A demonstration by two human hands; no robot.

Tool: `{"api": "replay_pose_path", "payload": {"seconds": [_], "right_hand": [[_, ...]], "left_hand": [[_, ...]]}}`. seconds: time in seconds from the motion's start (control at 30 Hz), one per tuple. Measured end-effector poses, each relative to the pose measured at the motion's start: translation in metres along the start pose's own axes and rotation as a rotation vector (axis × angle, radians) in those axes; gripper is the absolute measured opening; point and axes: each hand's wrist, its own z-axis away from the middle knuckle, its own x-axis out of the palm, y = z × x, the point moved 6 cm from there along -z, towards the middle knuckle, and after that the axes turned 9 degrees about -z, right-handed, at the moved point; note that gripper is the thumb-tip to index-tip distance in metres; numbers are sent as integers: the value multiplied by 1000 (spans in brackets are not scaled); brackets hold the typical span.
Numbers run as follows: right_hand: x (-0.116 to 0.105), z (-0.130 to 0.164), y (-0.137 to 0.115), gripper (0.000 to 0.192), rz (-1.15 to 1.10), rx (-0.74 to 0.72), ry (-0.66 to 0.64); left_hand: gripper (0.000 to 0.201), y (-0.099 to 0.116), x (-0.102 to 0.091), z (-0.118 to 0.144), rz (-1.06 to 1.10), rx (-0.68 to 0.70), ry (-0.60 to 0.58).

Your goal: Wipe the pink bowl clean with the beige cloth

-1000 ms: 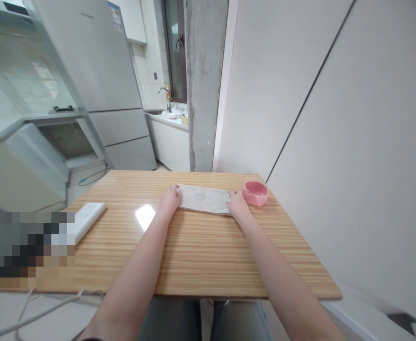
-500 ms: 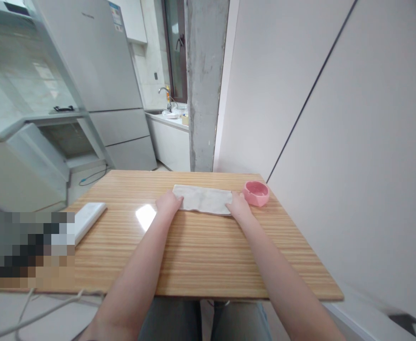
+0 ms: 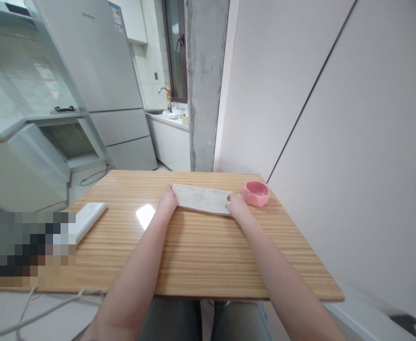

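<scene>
Head view: the person's left hand rests on the left end of a folded pale grey cloth, fingers curled down over that edge so they appear to pinch or press it; whether any cloth is tucked under the fingers cannot be told from this angle. The right hand sits on the opposite end, at the nearer right corner, fingers bent onto the fabric in the same way. With one hand at each end, the cloth is held flat and stretched into a long narrow strip, which keeps its folded layers lined up along the edges. It lies on the wooden table between the two hands, towards the table's far edge.

Just beyond the right hand, close to the cloth's right end but not clearly touching it, stands a small pink dish. Well to the left of the left hand lies a flat white slab-shaped object, apart from everything else. Past the table, ahead of both hands, a concrete pillar rises, with a grey refrigerator further left.
</scene>
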Motion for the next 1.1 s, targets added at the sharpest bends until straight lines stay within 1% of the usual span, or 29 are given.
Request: {"api": "replay_pose_path", "payload": {"seconds": [0.07,0.1,0.13,0.17,0.23,0.27,0.3,0.33,0.37,0.43,0.47,0.5,0.53,0.57,0.63,0.73,0.83,0.9,0.97,1.0,1.03,1.1], "right_hand": [[2,0,-2,27,-31,-19,0],[2,0,-3,28,-49,-29,8],[3,0,-5,29,-68,-41,18],[4,0,-8,29,-93,-60,28],[7,0,-17,28,-160,-124,25],[11,0,-22,26,-199,-161,9],[15,1,-26,25,-242,-192,-18],[19,1,-30,25,-283,-211,-54],[23,1,-33,25,-319,-220,-87],[29,2,-35,25,-366,-232,-125],[30,1,-35,24,-373,-240,-125],[30,1,-34,22,-371,-242,-120],[30,0,-32,21,-362,-239,-113],[30,-2,-29,19,-353,-232,-109],[30,-4,-25,18,-343,-215,-114],[28,-5,-26,18,-330,-239,-122],[26,-3,-27,18,-322,-239,-126],[25,-2,-27,20,-331,-219,-128],[23,-2,-26,23,-357,-182,-108],[23,-3,-24,24,-384,-152,-89],[23,-4,-21,24,-422,-115,-68],[25,-6,-16,27,-519,-32,-30]], "left_hand": [[35,-2,-1,0,14,-21,1],[37,-1,-3,0,43,-16,27],[38,2,-8,0,92,9,83],[39,7,-13,2,155,45,167],[38,21,-26,9,290,147,367],[37,29,-29,14,344,213,441],[35,39,-29,20,381,287,474],[34,50,-25,25,396,368,460],[34,63,-18,30,390,460,403],[34,87,2,40,330,652,212],[33,96,12,46,287,727,114],[32,103,21,50,244,778,32],[30,106,27,53,207,801,-22],[30,107,31,54,183,801,-46],[32,106,31,54,181,781,-36],[34,105,28,54,219,774,-27],[30,105,30,54,259,752,-73],[29,106,31,56,324,748,-120],[30,107,31,59,404,765,-171],[31,106,29,59,435,769,-177],[31,104,26,57,449,762,-159],[27,97,19,50,415,699,-57]]}}
